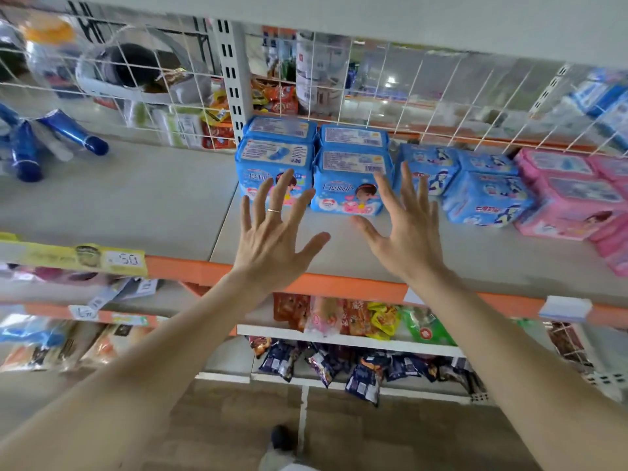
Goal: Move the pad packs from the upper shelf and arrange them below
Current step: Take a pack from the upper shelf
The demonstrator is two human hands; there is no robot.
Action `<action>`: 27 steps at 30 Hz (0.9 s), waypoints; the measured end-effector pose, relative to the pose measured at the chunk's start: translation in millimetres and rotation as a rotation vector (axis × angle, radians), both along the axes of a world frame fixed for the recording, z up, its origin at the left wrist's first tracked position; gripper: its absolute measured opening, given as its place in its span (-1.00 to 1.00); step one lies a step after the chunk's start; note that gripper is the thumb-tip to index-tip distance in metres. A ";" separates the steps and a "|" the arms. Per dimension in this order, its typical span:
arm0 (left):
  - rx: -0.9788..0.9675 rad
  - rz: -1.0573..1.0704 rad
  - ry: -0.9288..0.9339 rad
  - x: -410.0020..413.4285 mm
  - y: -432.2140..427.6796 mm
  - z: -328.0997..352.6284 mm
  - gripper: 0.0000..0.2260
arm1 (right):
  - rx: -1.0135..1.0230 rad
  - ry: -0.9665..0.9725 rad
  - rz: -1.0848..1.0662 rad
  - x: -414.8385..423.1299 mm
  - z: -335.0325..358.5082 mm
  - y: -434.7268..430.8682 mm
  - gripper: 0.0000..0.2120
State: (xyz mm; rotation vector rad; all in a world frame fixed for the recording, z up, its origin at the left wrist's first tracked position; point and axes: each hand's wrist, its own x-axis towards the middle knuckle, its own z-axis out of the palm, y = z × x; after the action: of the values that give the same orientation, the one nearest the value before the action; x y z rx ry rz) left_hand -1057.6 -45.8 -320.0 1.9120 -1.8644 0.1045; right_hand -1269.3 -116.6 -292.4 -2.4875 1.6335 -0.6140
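The upper shelf (339, 239), a pale board with an orange front edge, was seen to carry the goods at its back, against a white wire grid (373, 79). The step in hand was judged to be the reach for the nearest blue block. It would be done well if the block were pressed in from both outer sides at once, so that the soft wrappers were held against each other and none slid out; the block should be lifted clear of the orange edge before being lowered, and the neighbouring packs to the right should be left undisturbed.

The blue pad packs (314, 168) were stood upright in a block of four, two in front and two behind, touching one another, well back from the shelf's front edge. Glossy light-blue film was shown, with a cartoon face and pink lettering on the front and a white printed label on top. Just beside them to the right, darker blue packs (475, 188) were laid tilted, and pink packs (564, 195) beyond.

The left hand (275, 239) and the right hand (404, 232) were held up in front of the block, fingers spread wide, nothing grasped, not yet in contact so far as could be told.
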 end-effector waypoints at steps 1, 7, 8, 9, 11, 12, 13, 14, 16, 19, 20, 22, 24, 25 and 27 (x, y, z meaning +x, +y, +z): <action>-0.009 0.015 -0.006 -4.4 7.2 2.5 -0.38 | -0.022 0.013 0.019 -8.4 1.0 6.0 -0.21; 0.028 0.052 -0.046 -46.9 44.3 20.9 -0.36 | -0.009 0.063 0.058 -70.4 11.2 42.0 -0.13; 0.035 0.052 -0.046 -57.8 49.1 25.8 -0.35 | -0.027 0.061 0.072 -80.4 18.2 47.8 -0.13; 0.042 0.055 -0.043 -69.3 53.9 31.2 -0.35 | -0.049 0.052 0.089 -90.7 26.2 53.8 -0.15; 0.042 0.065 -0.036 -92.4 65.3 42.0 -0.35 | -0.083 0.036 0.127 -112.2 42.3 67.3 -0.20; 0.037 0.069 -0.034 -103.5 72.0 46.8 -0.35 | -0.089 0.029 0.144 -122.8 49.1 74.8 -0.21; 0.032 0.071 -0.034 -114.8 79.6 51.2 -0.36 | -0.091 0.018 0.162 -133.3 55.3 82.8 -0.23; 0.024 0.073 -0.034 -125.2 87.5 54.7 -0.36 | -0.094 0.000 0.179 -142.9 61.4 90.4 -0.24; -0.017 0.077 -0.038 -144.2 103.6 62.3 -0.39 | -0.108 -0.041 0.208 -159.3 73.7 103.2 -0.25; -0.069 0.065 -0.048 -164.0 122.8 76.9 -0.45 | -0.173 -0.072 0.224 -177.4 88.6 116.2 -0.27; -0.078 0.058 -0.045 -169.1 127.3 83.3 -0.45 | -0.196 -0.088 0.229 -182.2 92.9 119.5 -0.26; -0.111 0.049 -0.025 -178.9 133.8 99.6 -0.45 | -0.225 -0.129 0.244 -190.6 102.7 123.7 -0.24; -0.159 0.039 -0.010 -186.5 136.1 115.6 -0.45 | -0.254 -0.157 0.256 -197.4 112.9 125.6 -0.27; -0.176 0.035 -0.011 -189.2 136.5 122.6 -0.45 | -0.269 -0.165 0.260 -199.9 117.6 126.5 -0.27; -0.208 0.036 -0.007 -191.9 134.7 136.0 -0.44 | -0.308 -0.181 0.262 -203.4 128.4 126.7 -0.27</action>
State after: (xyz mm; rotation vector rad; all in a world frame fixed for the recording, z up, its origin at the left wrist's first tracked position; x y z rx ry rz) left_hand -1249.5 89.0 -184.1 1.8043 -1.7497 0.3042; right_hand -1472.8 10.1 -164.0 -2.6930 1.2000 -1.0866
